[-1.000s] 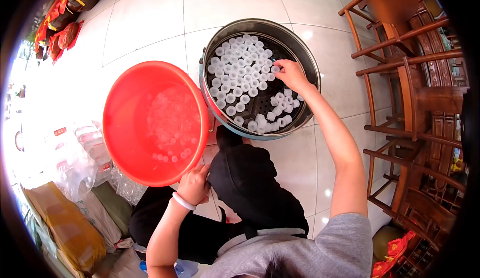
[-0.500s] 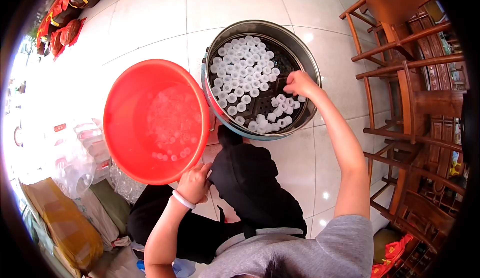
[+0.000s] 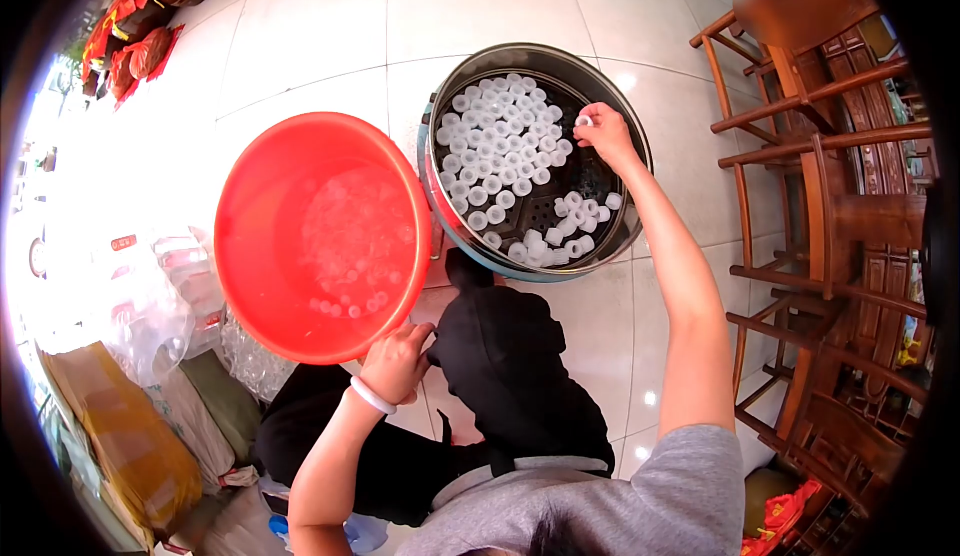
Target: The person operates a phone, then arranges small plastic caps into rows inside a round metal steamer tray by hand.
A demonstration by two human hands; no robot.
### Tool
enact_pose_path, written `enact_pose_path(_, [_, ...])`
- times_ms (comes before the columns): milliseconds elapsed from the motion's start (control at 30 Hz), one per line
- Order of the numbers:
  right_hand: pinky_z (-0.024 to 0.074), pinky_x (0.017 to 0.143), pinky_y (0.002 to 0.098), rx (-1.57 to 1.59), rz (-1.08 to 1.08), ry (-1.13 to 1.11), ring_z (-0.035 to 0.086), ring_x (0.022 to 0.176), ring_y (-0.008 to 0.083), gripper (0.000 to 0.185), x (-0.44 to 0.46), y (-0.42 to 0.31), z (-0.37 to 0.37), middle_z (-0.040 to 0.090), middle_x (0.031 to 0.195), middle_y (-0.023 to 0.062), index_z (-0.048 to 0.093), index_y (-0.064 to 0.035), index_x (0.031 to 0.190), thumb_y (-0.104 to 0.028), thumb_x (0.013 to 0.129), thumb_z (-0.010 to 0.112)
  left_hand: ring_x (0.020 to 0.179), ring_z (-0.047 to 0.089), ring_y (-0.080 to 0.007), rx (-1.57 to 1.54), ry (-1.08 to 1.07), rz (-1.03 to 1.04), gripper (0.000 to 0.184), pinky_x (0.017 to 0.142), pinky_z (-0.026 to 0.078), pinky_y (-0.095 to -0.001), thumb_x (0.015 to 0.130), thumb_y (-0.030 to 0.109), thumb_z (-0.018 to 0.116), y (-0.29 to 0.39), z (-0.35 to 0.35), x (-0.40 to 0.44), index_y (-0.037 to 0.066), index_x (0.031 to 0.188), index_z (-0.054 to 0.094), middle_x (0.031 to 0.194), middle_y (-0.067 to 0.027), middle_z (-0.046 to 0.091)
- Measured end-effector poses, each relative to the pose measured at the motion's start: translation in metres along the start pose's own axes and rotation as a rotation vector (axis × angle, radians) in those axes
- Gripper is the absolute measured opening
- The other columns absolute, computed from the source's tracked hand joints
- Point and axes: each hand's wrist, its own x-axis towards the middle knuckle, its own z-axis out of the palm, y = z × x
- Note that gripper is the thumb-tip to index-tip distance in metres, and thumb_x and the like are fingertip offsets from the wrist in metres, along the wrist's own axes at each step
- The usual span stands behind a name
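My right hand (image 3: pixel 608 136) pinches one small white translucent cup (image 3: pixel 584 122) over the far right part of a round metal pan (image 3: pixel 436 182) with a dark perforated bottom. On that bottom many like cups (image 3: pixel 497 152) stand close together on the left, openings up, while a looser heap (image 3: pixel 570 226) lies tumbled at the near right. Beside the pan is a red plastic basin (image 3: pixel 250 246) with clear contents and several small round pieces near its front. My left hand (image 3: pixel 397 361) is closed at the basin's near rim, by my knee; what its fingers hold is hidden.
Wooden chairs (image 3: pixel 815 216) line the right side. Clear plastic bags (image 3: pixel 150 326) and a brown taped package (image 3: pixel 125 436) lie at the left. Dark jars with red cloth (image 3: pixel 150 51) stand at the far left. Pale floor tiles (image 3: pixel 480 6) extend beyond the pan.
My right hand has moved up, away from the loose heap, and a cup now shows in its fingers. The left hand stays by the basin's rim. The whole view has shifted slightly.
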Motion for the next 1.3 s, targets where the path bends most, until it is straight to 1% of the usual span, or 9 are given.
enact_pose_path(167, [0.0489,0.061,0.024,-0.1,0.049,0.017,0.058,0.072,0.0102,0.033,0.007,0.001,-0.004,0.062,0.082,0.004,0.06,-0.0004,0.105,-0.012,0.075,0.067,0.079,0.058,-0.0332,0.004,-0.007,-0.006,0.032,0.069,0.047,-0.0397,0.072,0.006,0.059,-0.001,0.002,0.0,0.002,0.103,0.055,0.082,-0.0155,0.058])
enact_pose_path(300, [0.0491,0.062,0.0245,0.055,0.123,-0.015,0.059,0.073,0.0111,0.035,0.006,0.004,-0.001,0.063,0.085,0.0064,0.06,0.0008,0.105,-0.014,0.074,0.068,0.079,0.058,-0.0332,0.01,-0.008,-0.003,0.031,0.069,0.047,-0.0399,0.072,0.006,0.059,-0.001,0.002,0.0,0.002,0.103,0.055,0.083,-0.0155,0.058])
enact_pose_path(367, [0.0498,0.068,0.0309,-0.309,-0.112,0.053,0.063,0.072,0.0221,0.034,0.003,0.006,0.004,0.065,0.087,0.0151,0.061,0.0016,0.101,-0.017,0.073,0.067,0.079,0.058,-0.0332,0.005,-0.009,0.0,0.031,0.069,0.047,-0.04,0.072,0.007,0.059,0.0,0.002,0.001,0.002,0.102,0.055,0.083,-0.0155,0.058])
enact_pose_path(500, [0.049,0.071,0.0323,-0.371,-0.183,0.104,0.064,0.077,0.0243,0.03,-0.002,-0.002,0.015,0.065,0.084,0.0163,0.061,0.0027,0.097,-0.017,0.074,0.064,0.079,0.058,-0.0333,0.015,-0.003,-0.002,0.031,0.07,0.047,-0.04,0.072,0.007,0.059,0.003,0.001,0.002,0.002,0.102,0.055,0.083,-0.0154,0.058])
enact_pose_path(733, [0.0495,0.071,0.034,-0.224,-0.013,0.059,0.064,0.081,0.0266,0.025,-0.008,-0.012,0.004,0.065,0.083,0.0157,0.063,0.0012,0.093,-0.015,0.075,0.063,0.079,0.058,-0.0333,0.016,0.002,-0.003,0.03,0.069,0.047,-0.0399,0.073,0.007,0.059,0.004,0.0,0.004,0.003,0.102,0.055,0.083,-0.0152,0.058])
enact_pose_path(800, [0.0496,0.071,0.0366,-0.507,-0.135,0.006,0.063,0.082,0.0303,0.021,-0.008,-0.001,-0.013,0.065,0.083,0.0163,0.063,-0.0002,0.09,-0.014,0.074,0.062,0.079,0.058,-0.0332,0.018,0.007,-0.006,0.03,0.068,0.047,-0.0399,0.073,0.007,0.059,0.004,0.0,0.003,0.003,0.102,0.055,0.083,-0.0152,0.058])
enact_pose_path(933, [0.05,0.075,0.0391,-1.052,0.2,-0.508,0.061,0.088,0.0334,0.029,-0.048,-0.061,-0.026,0.064,0.087,0.0182,0.064,-0.0012,0.091,-0.009,0.063,0.068,0.078,0.058,-0.0332,0.011,0.003,0.002,0.03,0.068,0.046,-0.0401,0.073,0.007,0.059,0.004,0.001,0.004,0.002,0.102,0.055,0.082,-0.0149,0.057])
enact_pose_path(1033, [0.0509,0.076,0.0394,-1.338,0.09,-0.598,0.061,0.091,0.034,0.026,-0.066,-0.045,-0.021,0.062,0.093,0.0216,0.063,0.0014,0.089,-0.003,0.064,0.063,0.077,0.057,-0.0335,0.012,-0.009,0.019,0.03,0.068,0.046,-0.0402,0.073,0.006,0.058,0.003,0.002,0.005,0.002,0.102,0.054,0.082,-0.0148,0.057])
enact_pose_path(1300, [0.0485,0.072,0.0351,-0.599,-0.154,-0.06,0.062,0.077,0.0289,0.016,-0.031,-0.019,-0.028,0.063,0.078,0.0163,0.062,-0.0024,0.082,-0.012,0.07,0.066,0.078,0.057,-0.0343,0.002,-0.019,0.008,0.033,0.068,0.046,-0.0406,0.071,0.003,0.058,0.004,0.002,0.004,0.002,0.103,0.054,0.085,-0.0159,0.057])
